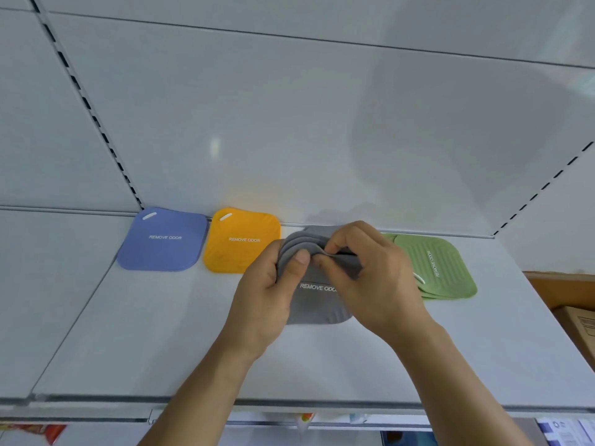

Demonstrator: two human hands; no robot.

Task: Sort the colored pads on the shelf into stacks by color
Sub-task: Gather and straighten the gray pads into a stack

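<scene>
Gray pads [317, 300] are sitting in the middle of a white shelf [161, 333], and we are handling them with both hands. Our left hand [267, 294] is curling round the left edge of the fanned gray stack, its thumb pressing on the top corner. Our right hand [370, 275] is pinching the upper edge of a gray pad between thumb and fingertips, right beside the left thumb. The front gray pad is showing the white words "REMOVE ODOR", partly covered by our right hand.

Three other colors are lying along the back of the shelf. A blue pad [164, 239] is lying at the far left, and a yellow pad [241, 241] is lying just beside it, both printed with the same words and each with a small white slot in its upper left corner. To the right of our hands, a green stack [444, 268] is resting with ribbed faces upward, its layers slightly offset. A brown cardboard box [579, 320] is showing at the right edge, below the shelf.
</scene>
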